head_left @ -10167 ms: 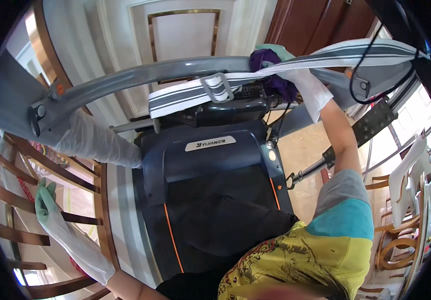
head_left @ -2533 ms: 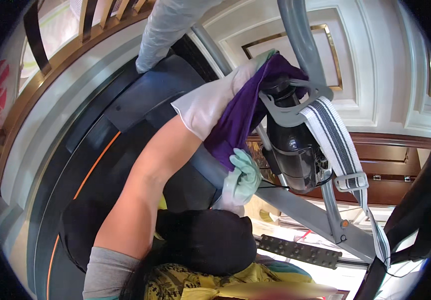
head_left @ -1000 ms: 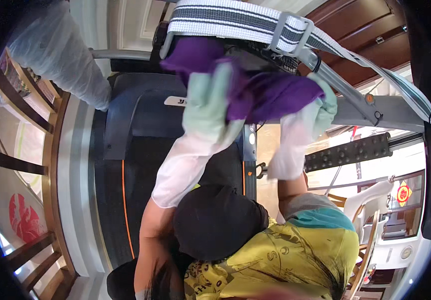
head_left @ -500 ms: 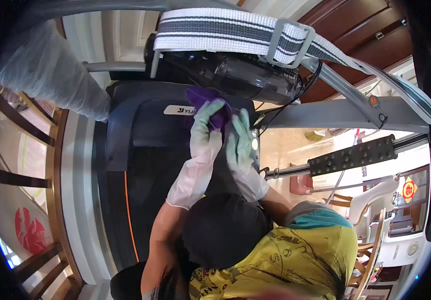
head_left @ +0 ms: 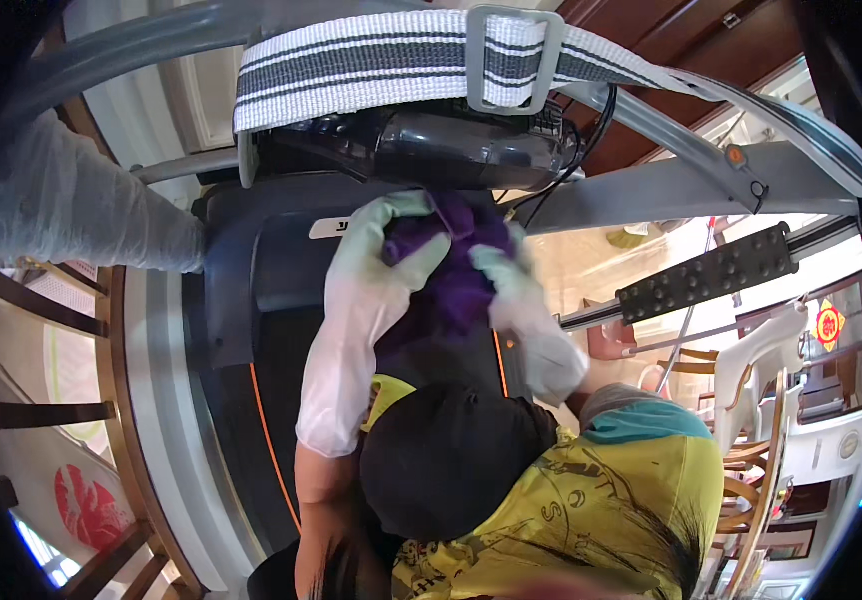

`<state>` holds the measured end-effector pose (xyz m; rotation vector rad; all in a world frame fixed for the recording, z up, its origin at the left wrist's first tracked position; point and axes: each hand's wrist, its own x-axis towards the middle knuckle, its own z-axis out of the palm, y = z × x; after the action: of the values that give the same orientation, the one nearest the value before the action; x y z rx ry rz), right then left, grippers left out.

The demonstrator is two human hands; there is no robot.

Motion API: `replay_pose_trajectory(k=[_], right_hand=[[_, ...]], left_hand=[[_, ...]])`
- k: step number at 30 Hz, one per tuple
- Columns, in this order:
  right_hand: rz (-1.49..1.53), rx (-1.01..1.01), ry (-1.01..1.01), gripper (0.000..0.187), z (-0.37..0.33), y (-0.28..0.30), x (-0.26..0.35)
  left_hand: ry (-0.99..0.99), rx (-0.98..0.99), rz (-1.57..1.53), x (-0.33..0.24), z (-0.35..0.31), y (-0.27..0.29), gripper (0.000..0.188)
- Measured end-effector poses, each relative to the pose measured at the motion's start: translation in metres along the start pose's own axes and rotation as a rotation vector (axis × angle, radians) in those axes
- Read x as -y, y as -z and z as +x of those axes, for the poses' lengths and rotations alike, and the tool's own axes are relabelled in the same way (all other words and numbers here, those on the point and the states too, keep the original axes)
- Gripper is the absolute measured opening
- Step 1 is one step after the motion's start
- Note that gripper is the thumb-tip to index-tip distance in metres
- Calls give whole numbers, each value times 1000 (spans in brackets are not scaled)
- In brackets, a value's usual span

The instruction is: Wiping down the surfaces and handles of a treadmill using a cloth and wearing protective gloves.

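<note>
Both of my hands wear pale green and white rubber gloves. A purple cloth (head_left: 441,305) hangs loosely bunched between them, over the treadmill's dark front cover and belt. My left hand (head_left: 396,240) is closed on its upper left part, thumb and fingers curled around the fabric. My right hand (head_left: 506,275), slightly blurred, grips the cloth's right side with bent fingers. Below the hands lies the treadmill's black belt (head_left: 326,370), edged by orange lines. The dark blue-grey front cover (head_left: 276,275) lies just beyond, to the left of my left hand.
A striped webbing strap (head_left: 371,60) with a grey buckle crosses above my hands, in front of a black cylinder (head_left: 471,145). Grey frame bars (head_left: 671,195) and a studded black roller (head_left: 706,275) stand at right. Plastic-wrapped upright (head_left: 81,205) and wooden railing (head_left: 116,400) are at left.
The purple cloth, bunched mostly in my left hand before, now hangs looser between both hands. My right hand, formerly beside it with fingers extended, has closed on it. The view has shifted slightly.
</note>
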<state>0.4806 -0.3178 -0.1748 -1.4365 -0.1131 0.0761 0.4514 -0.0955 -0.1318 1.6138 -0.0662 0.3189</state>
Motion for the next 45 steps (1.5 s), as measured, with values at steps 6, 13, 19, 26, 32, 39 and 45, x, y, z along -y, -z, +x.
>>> replay_pose_trajectory(k=[6,13,19,26,32,39,45], right_hand=[[-137,-424,822,46,14,-10,95],[1015,-120,401,27,115,14,105],[-458,-528,636,22,86,33,-35],[-424,-477,893,40,40,-1,113],[-1158,-334,657,32,109,-4,187],[-624,-233,245,39,138,58,165],[115,-156,206,32,137,59,146]], left_hand=[[213,211,-611,-10,2,7,42],[253,2,-506,0,3,-1,35],[333,-144,-550,-9,-7,18,38],[367,-188,-574,-20,-5,21,35],[319,-205,-711,-5,6,9,40],[302,-255,-773,1,4,22,35],[278,-349,-836,-7,3,31,32]])
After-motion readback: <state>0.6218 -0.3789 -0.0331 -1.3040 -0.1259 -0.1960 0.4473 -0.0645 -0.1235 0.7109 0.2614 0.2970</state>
